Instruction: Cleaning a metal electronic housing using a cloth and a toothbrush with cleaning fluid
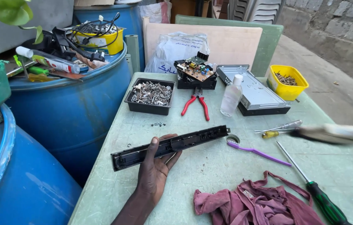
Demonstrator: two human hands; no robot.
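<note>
One long black front panel (170,147) sits in our left hand (156,171), grip closed round its middle, above worktop (209,166). Right hand (337,133) blurred, grip unreadable. We judge inspection step; next needs screwdriver (310,183).

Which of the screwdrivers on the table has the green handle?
The long one lying at the near right, beside the maroon rag. The other two, farther back, are shorter: one has a yellow handle, one a clear handle.

A crumpled white printed plastic bag (176,50) leans behind the table.
</note>
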